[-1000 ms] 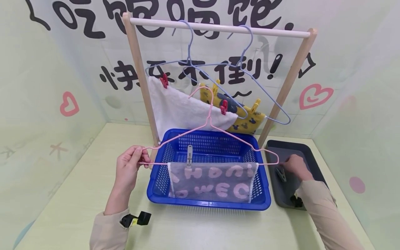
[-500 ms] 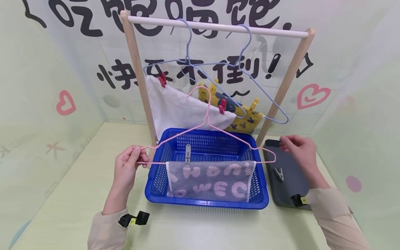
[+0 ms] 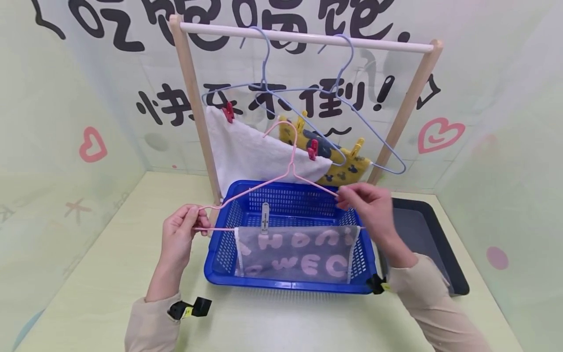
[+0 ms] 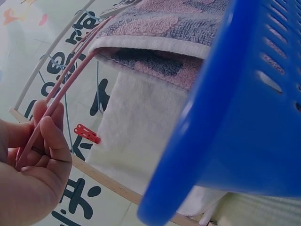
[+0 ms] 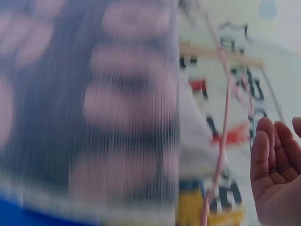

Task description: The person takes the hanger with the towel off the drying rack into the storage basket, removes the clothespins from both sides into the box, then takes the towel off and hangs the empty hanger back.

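Observation:
In the head view my left hand grips the left end of a pink wire hanger. Over its lower bar hangs a grey towel with pink letters, one grey clothespin clipped near its left side. My right hand is at the hanger's right arm, thumb and fingers together, seemingly around a small clothespin that the fingers mostly hide. The right wrist view has that hand's curved fingers at its edge, beside the blurred towel. The left wrist view has the hanger between thumb and fingers.
A blue basket stands under the towel. Behind it is a rack with a white rail and wooden posts. Two blue hangers carry a white towel with red pegs and a yellow towel. A grey tray lies right.
My right hand has lifted from the grey tray and moved left to the hanger's right arm. My left hand still holds the hanger in nearly the same place.

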Demonstrator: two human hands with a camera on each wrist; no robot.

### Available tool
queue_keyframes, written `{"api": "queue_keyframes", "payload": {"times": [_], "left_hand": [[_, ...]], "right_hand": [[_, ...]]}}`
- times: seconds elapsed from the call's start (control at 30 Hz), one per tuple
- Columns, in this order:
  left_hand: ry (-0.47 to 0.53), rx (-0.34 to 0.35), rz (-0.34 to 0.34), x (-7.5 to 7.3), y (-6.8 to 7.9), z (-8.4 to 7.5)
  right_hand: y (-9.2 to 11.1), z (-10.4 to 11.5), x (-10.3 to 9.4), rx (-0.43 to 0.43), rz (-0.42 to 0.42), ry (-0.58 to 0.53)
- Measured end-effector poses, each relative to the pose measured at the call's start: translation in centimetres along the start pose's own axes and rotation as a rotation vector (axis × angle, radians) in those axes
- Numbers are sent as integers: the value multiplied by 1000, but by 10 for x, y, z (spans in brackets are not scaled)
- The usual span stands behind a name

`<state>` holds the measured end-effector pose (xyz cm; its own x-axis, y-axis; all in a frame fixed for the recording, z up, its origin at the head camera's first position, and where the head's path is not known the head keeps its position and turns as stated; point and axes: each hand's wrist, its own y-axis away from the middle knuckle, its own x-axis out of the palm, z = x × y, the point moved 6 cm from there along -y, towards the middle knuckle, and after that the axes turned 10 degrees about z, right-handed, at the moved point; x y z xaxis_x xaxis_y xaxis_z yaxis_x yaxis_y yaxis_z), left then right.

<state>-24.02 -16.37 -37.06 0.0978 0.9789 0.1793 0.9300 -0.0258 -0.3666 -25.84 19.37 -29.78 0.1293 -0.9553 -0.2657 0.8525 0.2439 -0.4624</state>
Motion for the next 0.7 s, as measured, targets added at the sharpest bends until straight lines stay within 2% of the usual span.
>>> {"api": "queue_keyframes", "payload": {"times": [0.1,0.37,0.7], "left_hand": [[1,-4,-5,0,2,0],[3,7,-2,0,3,-2],[23,9,9,2,0,-2]], "right_hand": [[-5,0,27,24,103,8],[-18,-10,86,178,378,148],[-27,-15,119,236,519,121]]}}
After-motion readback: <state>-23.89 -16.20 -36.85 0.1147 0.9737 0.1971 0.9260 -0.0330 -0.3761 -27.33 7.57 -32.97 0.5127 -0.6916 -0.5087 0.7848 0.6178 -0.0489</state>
